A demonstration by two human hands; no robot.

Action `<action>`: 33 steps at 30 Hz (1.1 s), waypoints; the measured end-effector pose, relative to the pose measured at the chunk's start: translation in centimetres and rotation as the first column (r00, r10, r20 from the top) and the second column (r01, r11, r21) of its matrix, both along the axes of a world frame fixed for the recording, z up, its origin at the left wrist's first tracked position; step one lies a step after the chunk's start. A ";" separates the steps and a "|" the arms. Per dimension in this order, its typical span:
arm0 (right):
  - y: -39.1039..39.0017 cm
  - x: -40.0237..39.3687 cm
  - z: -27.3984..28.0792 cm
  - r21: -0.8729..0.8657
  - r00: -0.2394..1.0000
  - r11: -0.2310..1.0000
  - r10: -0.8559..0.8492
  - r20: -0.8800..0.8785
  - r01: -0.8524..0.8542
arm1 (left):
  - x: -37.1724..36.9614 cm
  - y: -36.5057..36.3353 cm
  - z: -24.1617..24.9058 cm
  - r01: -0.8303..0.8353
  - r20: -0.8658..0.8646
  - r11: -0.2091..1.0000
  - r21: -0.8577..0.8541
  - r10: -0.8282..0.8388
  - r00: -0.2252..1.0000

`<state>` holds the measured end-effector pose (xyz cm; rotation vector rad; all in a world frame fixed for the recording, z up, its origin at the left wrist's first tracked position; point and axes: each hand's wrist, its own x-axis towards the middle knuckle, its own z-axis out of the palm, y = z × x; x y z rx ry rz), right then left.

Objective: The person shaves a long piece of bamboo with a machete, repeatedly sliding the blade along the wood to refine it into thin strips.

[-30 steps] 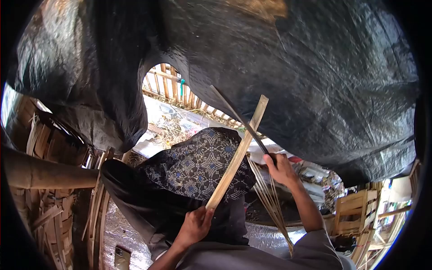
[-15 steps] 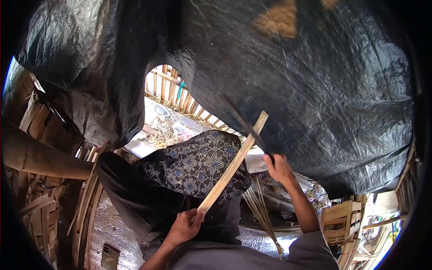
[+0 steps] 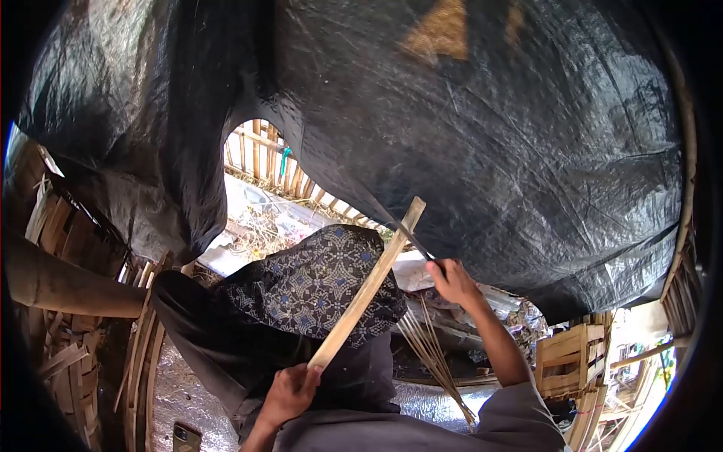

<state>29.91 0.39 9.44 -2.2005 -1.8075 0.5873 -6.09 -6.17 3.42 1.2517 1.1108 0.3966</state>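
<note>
My left hand point(image 3: 291, 392) is closed around the lower end of a long, pale bamboo strip point(image 3: 361, 297), which slants up and to the right. My right hand point(image 3: 454, 283) grips a long-bladed knife point(image 3: 410, 235), its handle mostly hidden in my fist. The dark blade crosses the strip near its upper end and appears to touch it. Under the strip, a dark patterned cloth point(image 3: 309, 279) with blue and cream motifs covers my lap.
A black plastic sheet point(image 3: 482, 151) hangs close in front. Thin bamboo sticks point(image 3: 433, 358) lie by my right side, near a wooden crate point(image 3: 570, 360). At left are a thick bamboo pole point(image 3: 75, 282) and a phone point(image 3: 186, 437) on the floor.
The bamboo strip and both hands appear shifted left and slightly down, partly because the whole view has moved. The knife still crosses the strip near its upper end.
</note>
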 end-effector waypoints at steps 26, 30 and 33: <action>-4.9 -5.0 -1.2 -0.160 0.787 0.829 0.559 0.261 -0.536 | -2.2 -0.4 -2.4 0.085 -0.132 0.962 0.261 -0.052 0.990; -3.3 -0.9 -2.4 -0.039 0.960 0.969 0.248 0.131 -0.245 | -4.3 -0.2 -3.7 0.421 -0.379 0.370 0.828 -0.183 0.907; -1.3 3.1 -4.3 0.100 0.960 0.981 -0.139 -0.242 0.167 | -2.5 -0.4 -2.0 0.395 -0.374 0.308 0.865 -0.127 0.919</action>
